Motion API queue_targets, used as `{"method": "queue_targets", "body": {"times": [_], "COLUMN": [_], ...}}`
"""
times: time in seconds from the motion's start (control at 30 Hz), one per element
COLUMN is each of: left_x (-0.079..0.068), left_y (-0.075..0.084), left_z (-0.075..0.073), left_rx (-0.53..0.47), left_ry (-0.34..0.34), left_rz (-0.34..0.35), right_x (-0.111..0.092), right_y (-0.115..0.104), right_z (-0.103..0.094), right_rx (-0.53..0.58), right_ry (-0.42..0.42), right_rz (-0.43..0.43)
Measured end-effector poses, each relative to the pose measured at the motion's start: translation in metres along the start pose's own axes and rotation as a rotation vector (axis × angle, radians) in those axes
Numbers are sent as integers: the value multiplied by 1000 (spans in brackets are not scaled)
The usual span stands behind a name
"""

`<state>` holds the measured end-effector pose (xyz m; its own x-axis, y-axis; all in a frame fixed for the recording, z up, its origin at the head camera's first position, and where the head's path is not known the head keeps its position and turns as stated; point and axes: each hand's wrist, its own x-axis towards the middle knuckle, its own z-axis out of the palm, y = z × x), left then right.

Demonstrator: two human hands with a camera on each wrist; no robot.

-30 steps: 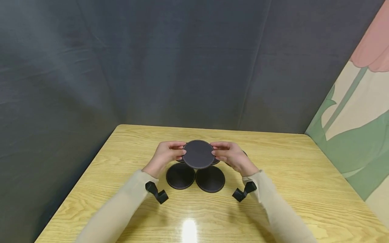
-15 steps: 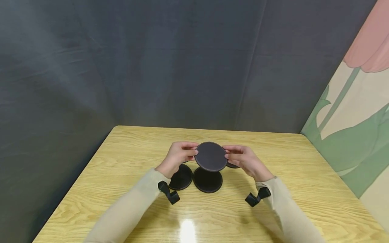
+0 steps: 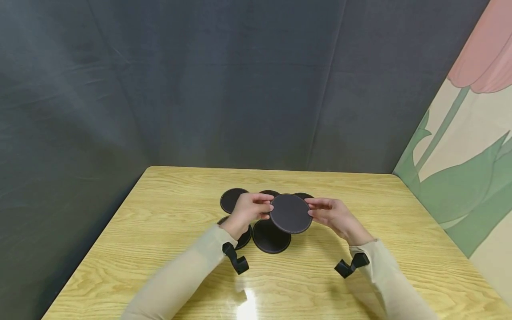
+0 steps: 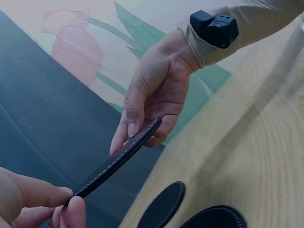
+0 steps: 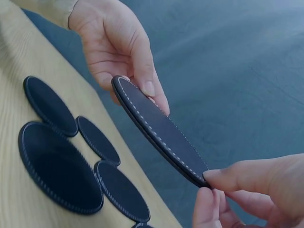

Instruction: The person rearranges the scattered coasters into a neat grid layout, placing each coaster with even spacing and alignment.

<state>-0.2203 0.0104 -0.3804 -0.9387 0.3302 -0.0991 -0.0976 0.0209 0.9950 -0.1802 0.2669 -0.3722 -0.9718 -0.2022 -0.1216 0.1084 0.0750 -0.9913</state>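
Observation:
A round black coaster (image 3: 291, 213) with pale stitching round its rim is held above the table by both hands. My left hand (image 3: 247, 212) pinches its left edge between thumb and fingers, and my right hand (image 3: 336, 218) pinches the right edge. In the right wrist view the held coaster (image 5: 159, 128) is tilted, its stitched face upward. Beneath and around it, several like coasters lie flat: one at front centre (image 3: 271, 238), one at front left (image 3: 245, 239) partly behind my left hand, one at back left (image 3: 233, 200). Two at the back are mostly covered by the held coaster.
The wooden table (image 3: 180, 240) carries the coasters near its middle. A dark curtain (image 3: 240, 89) hangs behind its far edge, and a tulip-patterned cloth (image 3: 460, 178) at the right. Black wrist cameras (image 3: 237, 258) sit on the sleeves.
Both hands have carried the coaster to the right and slightly toward me. The back-left coaster now shows beyond my left hand. The front coasters shift a little with the camera's turn.

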Motion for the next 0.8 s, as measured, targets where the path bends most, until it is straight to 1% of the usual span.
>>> {"method": "queue_targets", "body": {"times": [0.3,0.53,0.7,0.8], "left_x": [4,7,7,8], "left_y": [-18,-31,-38,-41], "left_z": [20,37,46,51], "left_rx": [-33,-29,-21,-1], "left_ry": [-2,-27,-26,-16], "left_rz": [-9,8,3,-7], "right_x": [-7,-14,-17,-20], "right_y": [13,23,31,34], "right_z": [-14,-27,-32,-35], "right_rx": [-55,-130,-124,-111], "right_ry": [2,20,39,35], "right_rz": [49,56,65,68]}}
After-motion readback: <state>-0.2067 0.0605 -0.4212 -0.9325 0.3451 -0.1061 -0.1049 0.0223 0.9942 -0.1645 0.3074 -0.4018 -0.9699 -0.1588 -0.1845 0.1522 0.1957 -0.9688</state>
